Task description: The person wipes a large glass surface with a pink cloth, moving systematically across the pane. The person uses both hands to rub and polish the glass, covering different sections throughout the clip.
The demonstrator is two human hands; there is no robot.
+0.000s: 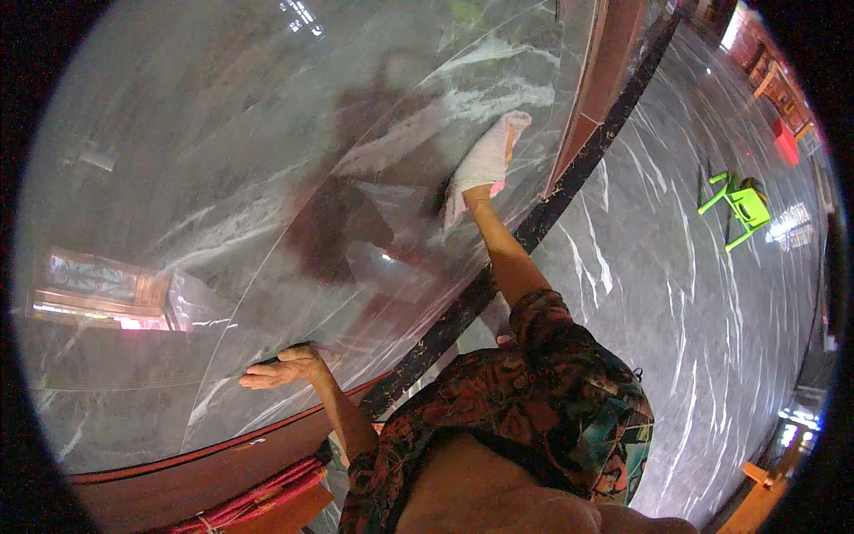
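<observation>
My right hand (478,195) rests on a glossy grey marble-patterned tile floor (373,80), in the upper middle of the view, with a pale folded cloth (482,157) wrapped over and around it. The cloth hides most of its fingers; a pink part shows near the wrist. Lower left, my left hand (283,367) lies with its fingers stretched out over the same floor, holding nothing. A dark shape shows along the hand's far edge; what it is cannot be told. Dark reflections of the body and a bright window reflection show in the tiles.
A black speckled threshold strip (567,190) crosses diagonally beside my right arm, meeting a brown door frame (579,143). Beyond stand a bright green plastic chair (748,208) and a red object (787,142). Lower left are a reddish-brown edge (173,477) and red fabric (267,494); orange wooden furniture (754,500) is lower right.
</observation>
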